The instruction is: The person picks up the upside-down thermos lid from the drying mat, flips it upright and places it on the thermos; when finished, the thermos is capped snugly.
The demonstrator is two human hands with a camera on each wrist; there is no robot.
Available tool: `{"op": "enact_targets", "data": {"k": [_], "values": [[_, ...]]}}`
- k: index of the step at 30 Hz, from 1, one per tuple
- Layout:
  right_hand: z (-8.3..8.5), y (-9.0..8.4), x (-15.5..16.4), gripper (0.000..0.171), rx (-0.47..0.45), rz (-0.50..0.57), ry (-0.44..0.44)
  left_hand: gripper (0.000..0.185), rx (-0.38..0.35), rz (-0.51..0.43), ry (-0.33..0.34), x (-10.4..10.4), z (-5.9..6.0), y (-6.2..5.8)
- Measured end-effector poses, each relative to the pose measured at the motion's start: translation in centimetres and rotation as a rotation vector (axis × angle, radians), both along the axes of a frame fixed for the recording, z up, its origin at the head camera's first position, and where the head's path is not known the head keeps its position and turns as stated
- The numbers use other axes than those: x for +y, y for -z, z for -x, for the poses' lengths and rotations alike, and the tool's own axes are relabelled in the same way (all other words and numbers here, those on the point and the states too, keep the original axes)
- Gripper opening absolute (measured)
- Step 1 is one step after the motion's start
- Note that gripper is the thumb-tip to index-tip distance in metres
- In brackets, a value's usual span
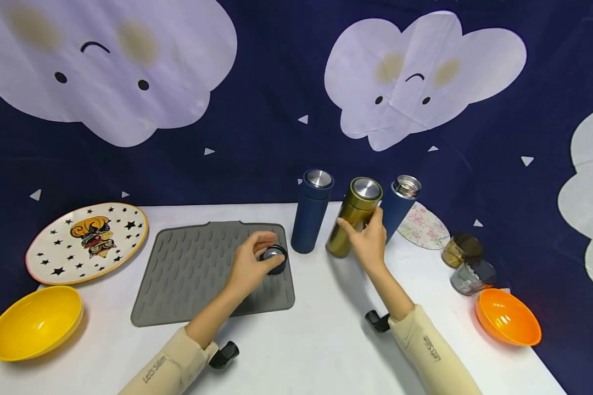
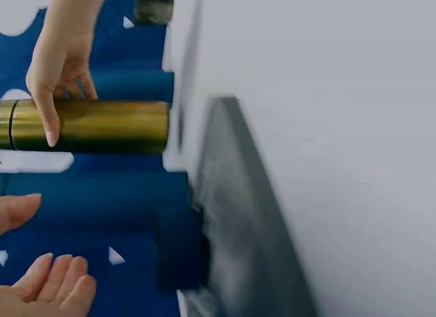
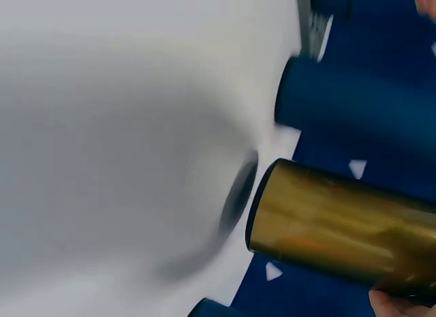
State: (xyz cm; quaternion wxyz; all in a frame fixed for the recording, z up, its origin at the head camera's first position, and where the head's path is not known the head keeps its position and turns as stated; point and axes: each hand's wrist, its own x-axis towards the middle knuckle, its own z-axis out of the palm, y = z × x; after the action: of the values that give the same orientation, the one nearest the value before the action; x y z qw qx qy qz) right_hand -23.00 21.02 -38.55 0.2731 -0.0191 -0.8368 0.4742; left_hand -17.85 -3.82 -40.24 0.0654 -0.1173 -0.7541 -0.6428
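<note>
Near the middle of the desk (image 1: 316, 340), the left hand (image 1: 249, 266) rests on the right edge of a grey ribbed mat (image 1: 197, 271), its grip closed over a small dark lid (image 1: 274, 258) with a silvery top, lying flat. Just right of it, the right hand (image 1: 368, 241) holds a gold flask (image 1: 353, 216), fingers and thumb wrapped round its body. The flask is a slim metallic cylinder with a steel cap; its long axis tilts, top leaning right and away, its base near the desk. Toward the far edge, a capped blue flask (image 1: 310, 211) stands upright left of it, and an uncapped blue flask (image 1: 397, 206) stands behind the hand.
</note>
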Motion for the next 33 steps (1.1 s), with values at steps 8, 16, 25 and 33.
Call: {"op": "enact_targets", "data": {"k": [8,16,25,33], "values": [[3.2,0.4,1.0,0.074,-0.106,-0.051,0.098,0.057,-0.108,0.182,-0.061,-2.0,0.5,2.0],[3.0,0.1,1.1,0.079,-0.188,-0.054,0.012,0.09,-0.133,0.478,0.001,-1.9,2.8,3.1],[-1.4,0.5,0.2,0.096,-0.366,0.075,-0.074,0.079,-0.063,0.573,0.041,-0.9,3.9,4.2],[-6.0,1.7,-1.5,0.07,-0.604,0.382,-0.364,0.071,0.041,0.482,-0.031,-0.3,1.6,3.1]]}}
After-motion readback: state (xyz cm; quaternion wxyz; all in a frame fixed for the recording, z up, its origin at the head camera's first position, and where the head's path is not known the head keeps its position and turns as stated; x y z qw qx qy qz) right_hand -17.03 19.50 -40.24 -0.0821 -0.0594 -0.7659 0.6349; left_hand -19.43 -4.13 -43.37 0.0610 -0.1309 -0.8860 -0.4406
